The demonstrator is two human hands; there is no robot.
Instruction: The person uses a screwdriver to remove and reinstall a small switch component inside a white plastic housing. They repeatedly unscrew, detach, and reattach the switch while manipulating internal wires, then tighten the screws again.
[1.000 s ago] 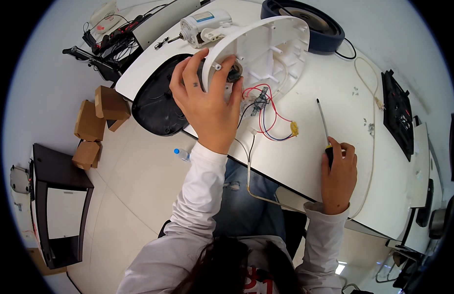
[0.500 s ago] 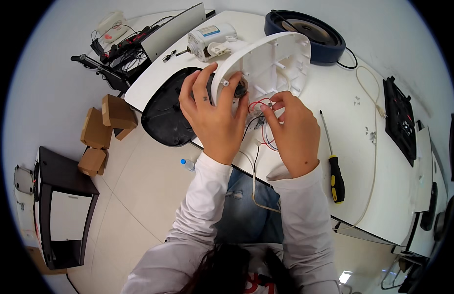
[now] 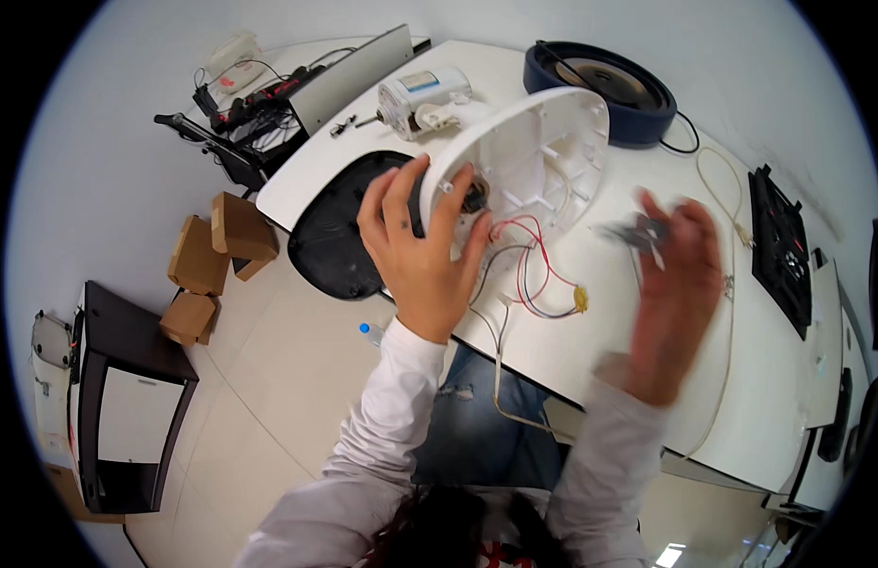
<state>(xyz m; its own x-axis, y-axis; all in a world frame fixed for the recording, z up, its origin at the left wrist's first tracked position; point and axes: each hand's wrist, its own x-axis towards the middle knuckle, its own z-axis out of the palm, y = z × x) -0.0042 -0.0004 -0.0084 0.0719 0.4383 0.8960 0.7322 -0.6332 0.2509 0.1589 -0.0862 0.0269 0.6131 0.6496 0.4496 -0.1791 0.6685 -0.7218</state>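
Note:
My left hand (image 3: pixel 420 251) grips the left rim of a white oval plastic housing (image 3: pixel 581 156), which stands tilted on the table. Its fingers are wrapped round a small dark round part (image 3: pixel 474 197) inside the rim. From the housing run red, blue and black wires (image 3: pixel 543 260), with a small yellow part (image 3: pixel 580 299) at their end. My right hand (image 3: pixel 680 293), smeared by motion, is off to the right of the housing. Its fingers close on a blurred grey metal piece (image 3: pixel 638 232) whose kind I cannot make out. A black oval cover (image 3: pixel 340 256) lies left of the housing.
A white motor (image 3: pixel 425 99) with a shaft and a dark blue ring-shaped base (image 3: pixel 600 90) stand at the back. On the right are a pale cable (image 3: pixel 728 360) and a black tool case (image 3: pixel 778 251). Cardboard boxes (image 3: pixel 200 256) sit on the floor at left.
My right hand has moved right, away from the wires, carrying the grey piece. The yellow part now shows at the wires' end. The left hand keeps its grip on the housing.

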